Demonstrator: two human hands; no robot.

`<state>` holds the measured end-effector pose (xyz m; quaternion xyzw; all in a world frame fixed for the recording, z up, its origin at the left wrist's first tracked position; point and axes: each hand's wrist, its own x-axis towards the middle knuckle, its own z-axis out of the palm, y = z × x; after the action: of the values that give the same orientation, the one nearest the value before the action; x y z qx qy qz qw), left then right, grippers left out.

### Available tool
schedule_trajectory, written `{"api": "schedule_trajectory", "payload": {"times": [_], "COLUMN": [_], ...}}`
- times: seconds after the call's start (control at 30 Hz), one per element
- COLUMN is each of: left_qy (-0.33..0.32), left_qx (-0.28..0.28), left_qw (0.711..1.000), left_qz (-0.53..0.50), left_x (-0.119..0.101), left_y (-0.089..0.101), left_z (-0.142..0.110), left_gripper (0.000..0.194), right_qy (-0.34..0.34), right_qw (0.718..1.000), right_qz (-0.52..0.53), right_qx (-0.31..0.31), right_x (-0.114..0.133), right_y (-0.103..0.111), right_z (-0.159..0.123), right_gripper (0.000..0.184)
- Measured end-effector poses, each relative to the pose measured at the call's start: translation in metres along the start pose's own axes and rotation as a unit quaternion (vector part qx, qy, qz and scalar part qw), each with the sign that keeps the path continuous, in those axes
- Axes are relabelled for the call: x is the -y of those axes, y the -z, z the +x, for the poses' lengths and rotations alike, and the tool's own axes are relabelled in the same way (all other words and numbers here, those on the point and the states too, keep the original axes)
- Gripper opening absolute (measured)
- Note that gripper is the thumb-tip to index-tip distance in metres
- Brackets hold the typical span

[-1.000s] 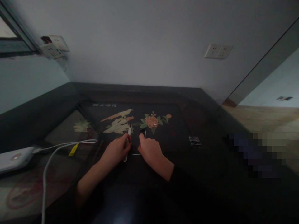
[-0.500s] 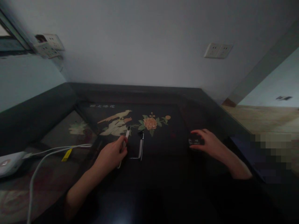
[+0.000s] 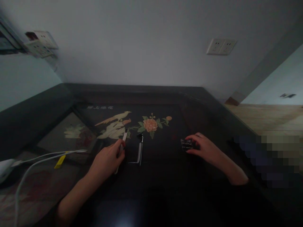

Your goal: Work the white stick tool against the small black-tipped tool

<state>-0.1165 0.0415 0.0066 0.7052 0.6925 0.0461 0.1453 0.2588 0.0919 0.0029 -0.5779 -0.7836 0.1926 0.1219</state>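
Note:
My left hand (image 3: pixel 107 159) is closed around a slim, pale, metallic-looking stick (image 3: pixel 124 136) with a dark tip, tilted away from me. Just right of it lies a thin grey-and-silver bent object (image 3: pixel 139 152). It has a small black end at the top and a thin bar bent left at the bottom; its exact kind I cannot make out. At the right, my right hand (image 3: pixel 204 145) pinches a small dark, glossy, box-like piece (image 3: pixel 187 144) between thumb and fingers. Light streaks show on that piece.
The dark table (image 3: pixel 156 186) carries an inlaid bird and flower design (image 3: pixel 150 125). White cables (image 3: pixel 40 160) with a yellow tag (image 3: pixel 60 161) run from a white device (image 3: pixel 6 167) at the left. Wall sockets (image 3: pixel 221 46) are behind.
My right hand has moved left with the dark piece and turned it, so more of its streaked face shows. My left hand keeps its grip on the stick. The view has shifted slightly.

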Motion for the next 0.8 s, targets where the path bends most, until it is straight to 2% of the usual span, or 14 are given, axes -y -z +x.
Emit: {"api": "schedule_trajectory", "payload": {"times": [0.13, 0.27, 0.4, 0.57, 0.67, 0.8], "left_qy": [-0.044, -0.155, -0.265, -0.325, -0.326, -0.322], "left_qx": [-0.062, -0.129, -0.122, -0.080, -0.079, -0.086], "left_qw": [0.997, 0.979, 0.955, 0.942, 0.942, 0.942], "left_qz": [0.003, -0.023, -0.048, -0.030, -0.025, -0.028], "left_x": [0.000, -0.007, -0.019, -0.022, -0.018, -0.016], "left_y": [-0.002, -0.010, -0.018, -0.025, -0.027, -0.028], "left_z": [-0.001, -0.006, -0.014, -0.016, -0.013, -0.010], "left_gripper": [0.021, 0.023, 0.024, 0.033, 0.034, 0.028], "right_qy": [0.061, 0.089, 0.107, 0.121, 0.115, 0.106], "right_qw": [0.998, 0.995, 0.993, 0.991, 0.993, 0.994], "right_qz": [0.007, -0.012, -0.039, -0.023, 0.001, 0.007], "right_qx": [-0.029, -0.039, -0.034, -0.050, -0.041, -0.037], "right_x": [0.032, 0.066, 0.091, 0.095, 0.089, 0.088], "right_y": [-0.020, -0.038, -0.050, -0.056, -0.055, -0.055], "right_z": [0.002, 0.005, 0.007, 0.009, 0.010, 0.011], "right_gripper": [0.037, 0.043, 0.047, 0.054, 0.056, 0.050]}}
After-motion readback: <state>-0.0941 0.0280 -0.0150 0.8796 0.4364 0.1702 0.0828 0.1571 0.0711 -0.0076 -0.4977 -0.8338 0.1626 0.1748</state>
